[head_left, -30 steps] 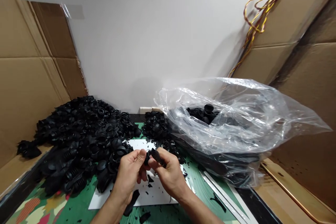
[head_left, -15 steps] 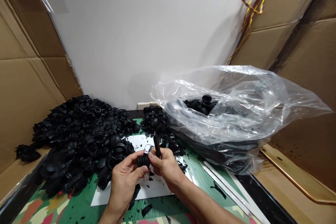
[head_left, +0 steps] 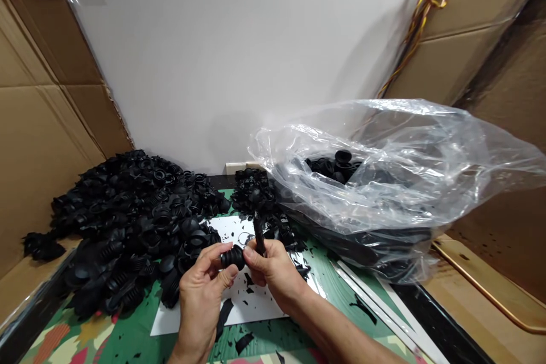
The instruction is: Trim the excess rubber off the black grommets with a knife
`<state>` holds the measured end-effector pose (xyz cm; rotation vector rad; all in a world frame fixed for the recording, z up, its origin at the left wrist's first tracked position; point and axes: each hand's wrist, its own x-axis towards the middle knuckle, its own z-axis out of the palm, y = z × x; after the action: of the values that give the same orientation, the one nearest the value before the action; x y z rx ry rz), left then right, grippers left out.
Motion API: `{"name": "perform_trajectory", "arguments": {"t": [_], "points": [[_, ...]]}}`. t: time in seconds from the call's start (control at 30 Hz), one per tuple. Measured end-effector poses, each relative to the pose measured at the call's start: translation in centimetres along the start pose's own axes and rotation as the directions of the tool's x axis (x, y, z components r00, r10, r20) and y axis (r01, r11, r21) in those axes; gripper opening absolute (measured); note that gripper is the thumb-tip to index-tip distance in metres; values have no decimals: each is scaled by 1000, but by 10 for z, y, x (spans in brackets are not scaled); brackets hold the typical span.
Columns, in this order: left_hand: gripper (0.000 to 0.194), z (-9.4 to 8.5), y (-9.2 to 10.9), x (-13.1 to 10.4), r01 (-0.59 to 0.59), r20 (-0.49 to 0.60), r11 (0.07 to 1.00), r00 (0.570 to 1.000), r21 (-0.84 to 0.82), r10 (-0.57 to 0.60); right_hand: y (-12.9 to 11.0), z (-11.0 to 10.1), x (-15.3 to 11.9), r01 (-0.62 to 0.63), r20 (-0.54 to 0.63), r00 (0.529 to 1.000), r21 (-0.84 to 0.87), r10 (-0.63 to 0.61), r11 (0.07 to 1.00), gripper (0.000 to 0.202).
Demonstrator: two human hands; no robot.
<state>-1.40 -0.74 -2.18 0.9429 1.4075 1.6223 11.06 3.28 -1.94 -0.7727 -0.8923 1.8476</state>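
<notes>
A ribbed black rubber part (head_left: 232, 257) is pinched between the thumb and fingers of my left hand (head_left: 203, 284), above a white sheet (head_left: 256, 305). My right hand (head_left: 273, 270) is closed around a dark, slim tool (head_left: 259, 233) that points upward, and its thumb is at the right end of the rubber part. The tool's working end is hidden by my fingers. Black scraps lie scattered on the sheet below both hands.
Many black rubber parts are heaped (head_left: 128, 210) at the left. A smaller black pile (head_left: 253, 190) sits behind the sheet. At the right are a clear plastic bag (head_left: 384, 199) holding black parts, metal strips (head_left: 375, 307) and a gold-coloured phone-like object (head_left: 490, 284). Cardboard (head_left: 38, 114) flanks the green surface.
The rubber part has tilted slightly in my fingers, and my right hand with the tool has shifted a little to the right. The whole view has moved slightly.
</notes>
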Motion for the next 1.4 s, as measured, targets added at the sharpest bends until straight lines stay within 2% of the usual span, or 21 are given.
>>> {"name": "perform_trajectory", "arguments": {"t": [0.07,0.23,0.37,0.43,0.53,0.67,0.83,0.97,1.07,1.17,1.4], "points": [[32,0,0,0,-8,-10,1000,1000,4,8,0,0,0,-23,9,1000,19,23,1000,52],[28,2,3,0,61,-17,996,998,-58,-62,0,1,0,-59,36,998,33,58,998,54],[25,3,4,0,67,-22,995,997,-78,-69,3,-1,1,-55,32,998,-14,56,998,53],[24,3,5,0,69,-26,995,997,-75,-71,4,-2,2,-24,17,1000,-94,25,995,53],[24,4,5,-1,79,-23,994,997,-76,-80,-2,-6,1,85,-29,995,-199,-92,976,49],[22,3,4,-2,71,-24,996,997,-51,-72,-16,-16,-1,249,-86,960,-179,-267,952,47],[22,1,2,-3,85,-22,996,996,-22,-86,-23,-21,-7,401,-15,910,-217,-414,890,43],[22,1,1,-3,99,-12,995,995,-6,-99,-20,-14,-10,429,65,903,-175,-425,886,32],[21,0,1,-3,90,-3,996,996,-2,-90,-16,-11,-10,448,98,894,-212,-438,868,28],[19,0,2,-4,77,23,997,997,0,-77,-12,-10,-9,455,106,890,-269,-444,849,22],[17,1,3,-3,78,42,997,996,-14,-77,-8,-10,-9,455,98,889,-283,-447,844,16]]}}
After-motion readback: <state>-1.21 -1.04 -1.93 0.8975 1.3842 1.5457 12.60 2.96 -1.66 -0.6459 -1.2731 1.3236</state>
